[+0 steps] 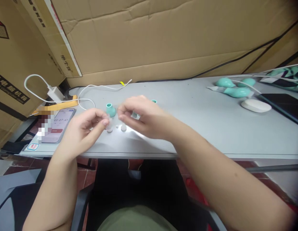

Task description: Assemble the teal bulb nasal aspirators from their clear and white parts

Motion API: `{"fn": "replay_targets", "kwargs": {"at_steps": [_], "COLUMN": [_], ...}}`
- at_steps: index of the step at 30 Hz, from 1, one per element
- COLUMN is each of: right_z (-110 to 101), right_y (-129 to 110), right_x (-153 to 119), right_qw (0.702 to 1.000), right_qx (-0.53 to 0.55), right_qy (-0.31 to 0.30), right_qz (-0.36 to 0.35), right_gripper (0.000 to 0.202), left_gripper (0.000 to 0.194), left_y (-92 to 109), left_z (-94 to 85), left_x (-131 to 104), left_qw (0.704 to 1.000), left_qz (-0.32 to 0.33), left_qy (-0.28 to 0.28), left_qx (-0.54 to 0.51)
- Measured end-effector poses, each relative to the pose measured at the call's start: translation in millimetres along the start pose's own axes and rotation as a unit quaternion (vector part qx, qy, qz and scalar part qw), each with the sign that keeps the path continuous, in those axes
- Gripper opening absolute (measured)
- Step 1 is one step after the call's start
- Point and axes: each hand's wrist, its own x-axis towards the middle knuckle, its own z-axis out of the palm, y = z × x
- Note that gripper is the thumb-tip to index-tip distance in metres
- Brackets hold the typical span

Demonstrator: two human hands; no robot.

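My left hand (87, 130) is closed in a pinch, with a small clear plastic piece (110, 123) between thumb and fingertips. Just to its right, my right hand (141, 115) is held over the table with fingers curled together. Whatever those fingers may hold is hidden. Behind the gap between the hands stands a teal bulb-shaped piece (111, 111) with an open neck. The rim of another teal piece (154, 101) shows past my right hand. A grey round disc (123, 128), a tiny bead (117, 126) and a second disc (109, 131) lie below my fingers.
On the left lie a phone (59, 126) showing a timer, a white charger (55, 94) and a looped white cable (91, 86). Several teal bulbs (237, 92), a white oval object (256, 105) and a dark flat device (283, 104) sit right. Cardboard (163, 38) walls the back.
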Motion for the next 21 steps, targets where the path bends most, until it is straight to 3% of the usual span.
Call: {"fn": "replay_targets", "kwargs": {"at_steps": [3, 9, 14, 17, 21], "right_z": [-9.1, 11.3, 22.9, 14.4, -15.7], "right_y": [9.6, 24.3, 27.6, 29.7, 31.6], "right_x": [14.2, 32.4, 36.4, 33.2, 22.0], "right_qw": [0.997, 0.961, 0.951, 0.968, 0.978], "right_qx": [-0.003, -0.259, -0.281, -0.237, -0.207], "right_qy": [-0.007, -0.101, -0.127, -0.086, 0.010], "right_qz": [0.080, 0.014, 0.009, 0.010, 0.008], "right_gripper": [0.019, 0.044, 0.046, 0.040, 0.028], "left_gripper": [0.018, 0.021, 0.026, 0.033, 0.035], "left_y": [-10.5, -36.5, -45.1, -45.0, -42.0], "left_z": [-11.2, -7.4, -2.9, -4.1, -10.0], "left_x": [12.0, 34.2, 34.5, 29.2, 19.1], "left_qw": [0.998, 0.988, 0.980, 0.984, 0.986], "left_qz": [-0.010, -0.075, -0.125, -0.128, -0.103], "left_qy": [0.045, 0.011, -0.038, -0.038, -0.010], "left_qx": [0.033, 0.136, 0.147, 0.118, 0.131]}}
